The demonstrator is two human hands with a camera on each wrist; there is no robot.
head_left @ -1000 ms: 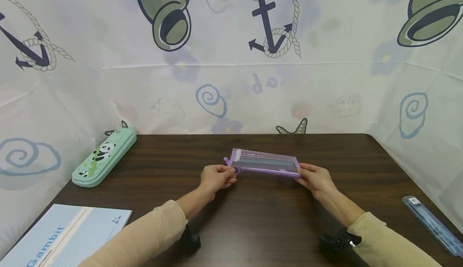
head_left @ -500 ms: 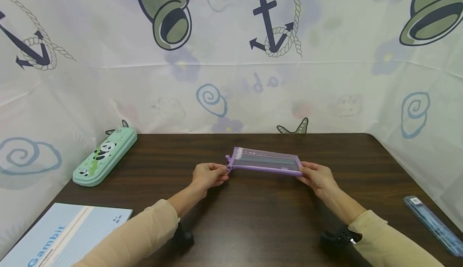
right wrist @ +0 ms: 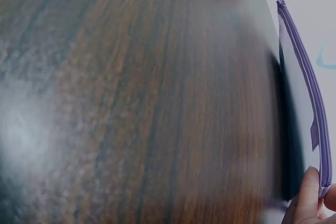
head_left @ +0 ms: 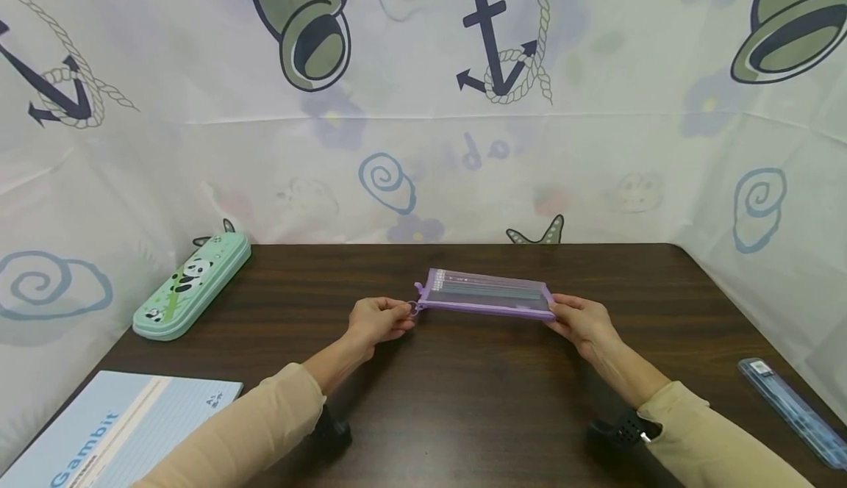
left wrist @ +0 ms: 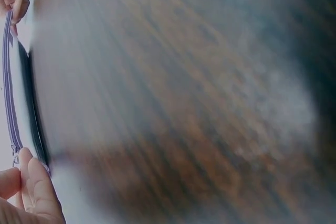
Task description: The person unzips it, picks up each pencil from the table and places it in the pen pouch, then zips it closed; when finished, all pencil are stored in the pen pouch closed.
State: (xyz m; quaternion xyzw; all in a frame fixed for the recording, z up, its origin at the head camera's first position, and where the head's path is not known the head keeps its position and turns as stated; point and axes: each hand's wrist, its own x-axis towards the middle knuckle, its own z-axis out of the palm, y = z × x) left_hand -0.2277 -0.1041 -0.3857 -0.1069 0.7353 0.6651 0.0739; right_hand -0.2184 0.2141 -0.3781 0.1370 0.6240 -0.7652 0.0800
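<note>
A see-through pencil pouch (head_left: 486,295) with purple edges is held up over the middle of the table, long slim items showing inside. At its left end my left hand (head_left: 379,322) pinches the zipper pull (head_left: 415,309), a purple ring, between thumb and fingers. My right hand (head_left: 584,324) grips the pouch's right end, thumb on one side and fingers on the other. In the right wrist view the purple zipper (right wrist: 310,77) runs along the pouch's edge between both hands. The left wrist view shows the left fingers (left wrist: 39,182) close by the zipper end.
On the brown table (head_left: 463,414), a green panda pencil case (head_left: 192,286) lies at the back left. A light blue notebook (head_left: 132,429) is at the front left, partly behind the left sleeve. A slim clear blue case (head_left: 794,411) lies near the right edge.
My left hand has moved left, and the zipper pull has slid from the pouch's front edge to its left end. The right hand keeps its grip, nearly still.
</note>
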